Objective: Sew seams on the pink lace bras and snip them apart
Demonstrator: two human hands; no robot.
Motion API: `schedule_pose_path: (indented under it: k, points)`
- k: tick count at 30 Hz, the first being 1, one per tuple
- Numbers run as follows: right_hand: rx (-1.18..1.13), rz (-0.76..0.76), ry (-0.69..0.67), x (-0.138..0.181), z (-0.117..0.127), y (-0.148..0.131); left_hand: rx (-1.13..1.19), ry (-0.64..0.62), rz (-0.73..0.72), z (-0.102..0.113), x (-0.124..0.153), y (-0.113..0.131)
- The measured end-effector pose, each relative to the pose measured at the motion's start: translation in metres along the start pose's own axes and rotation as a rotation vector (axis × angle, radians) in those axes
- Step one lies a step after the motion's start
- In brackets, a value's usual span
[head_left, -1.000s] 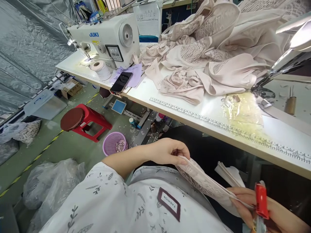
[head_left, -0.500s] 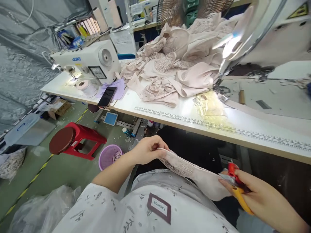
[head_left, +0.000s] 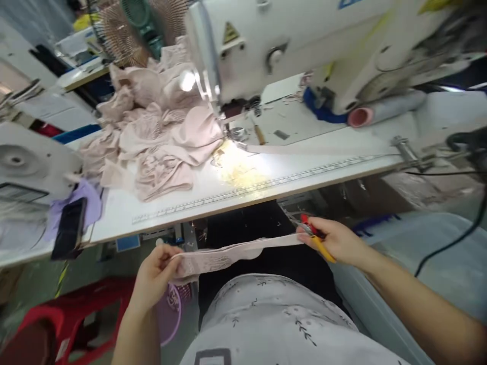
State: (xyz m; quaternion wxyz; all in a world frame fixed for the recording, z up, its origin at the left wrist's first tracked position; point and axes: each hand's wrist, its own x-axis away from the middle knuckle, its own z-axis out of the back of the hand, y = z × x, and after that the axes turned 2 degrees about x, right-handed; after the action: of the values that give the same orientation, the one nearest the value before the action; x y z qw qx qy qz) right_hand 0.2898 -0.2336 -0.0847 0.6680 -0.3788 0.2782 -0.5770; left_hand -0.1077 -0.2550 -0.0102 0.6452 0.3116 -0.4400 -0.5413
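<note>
A pale pink lace-trimmed garment [head_left: 243,250] is stretched in a narrow strip above my lap. My left hand [head_left: 154,274] is closed on its lace end, thumb against fingers. My right hand [head_left: 337,241] is closed around scissors [head_left: 322,248] with red and yellow handles, their metal blades pointing to the upper left. Its fingertips also pinch the strip's other end. Whether the blades touch the cloth, I cannot tell.
A heap of pale pink garments [head_left: 163,137] lies on the white table [head_left: 205,182], beside the sewing machine [head_left: 304,45]. A phone [head_left: 70,228] rests on purple cloth at left. Below are a red stool [head_left: 87,299], a purple basket [head_left: 169,317] and a bluish plastic bin [head_left: 380,284].
The view has swung right. The strip has gone from slanting down to nearly level and is pulled straighter between my hands. Both hands keep their hold, and the scissors stay in my right.
</note>
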Motion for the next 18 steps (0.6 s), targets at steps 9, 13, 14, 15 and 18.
schedule_pose_path:
  k: [9, 13, 14, 15, 18]
  points:
    - [-0.141, 0.017, 0.092, -0.004, 0.000, 0.004, 0.030, 0.019, 0.102, 0.003, -0.029, -0.002]
    - [-0.169, 0.064, 0.148, -0.004, 0.001, 0.002, 0.065, 0.018, 0.151, 0.003, -0.036, -0.005]
    - [-0.168, 0.079, 0.163, -0.004, 0.002, 0.002, 0.094, 0.008, 0.173, 0.002, -0.036, -0.007]
    - [-0.161, 0.096, 0.175, -0.004, 0.002, 0.003, 0.138, -0.013, 0.205, 0.002, -0.034, -0.008]
    - [-0.124, 0.179, 0.163, -0.005, 0.001, 0.002, 0.364, -0.040, 0.317, 0.003, -0.023, -0.008]
